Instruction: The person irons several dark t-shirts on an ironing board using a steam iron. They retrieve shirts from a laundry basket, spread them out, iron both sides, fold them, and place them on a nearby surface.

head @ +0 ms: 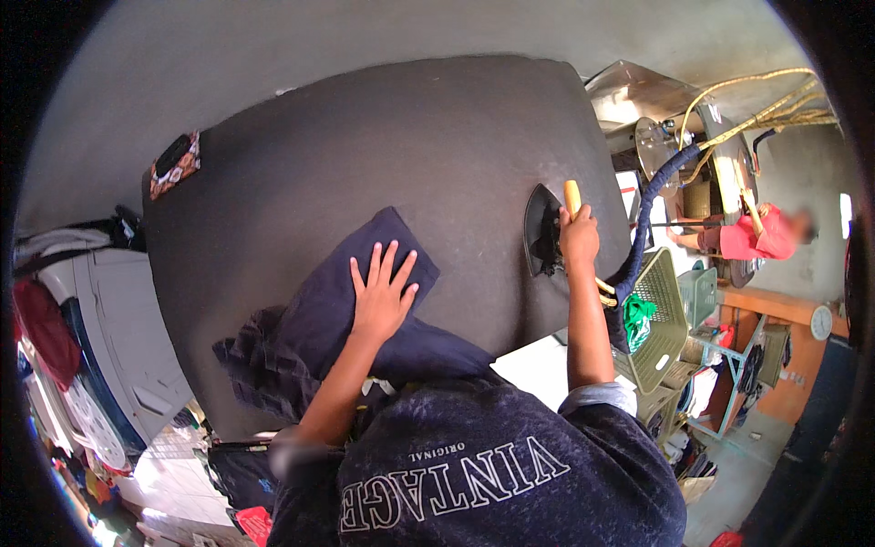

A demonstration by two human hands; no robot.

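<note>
My left hand (384, 290) lies flat with fingers spread on a dark navy garment (328, 273), whose folded part points away from me. The garment's near portion bunches up at the table edge against my shirt. At the right, my right hand (579, 236) grips the yellow handle (571, 195) of a clothes iron (540, 229). Its dark soleplate appears to rest on the dark padded ironing table (465, 157), apart from the garment. A cable wrapped in blue cloth (646, 205) runs from near the iron's rear up to the right.
A small patterned pad with a black item (175, 164) lies at the table's far left corner. Beyond the right edge stand a green plastic basket (660, 335) holding green cloth and a person in a red shirt (765, 232). A grey cabinet (116, 328) is at left.
</note>
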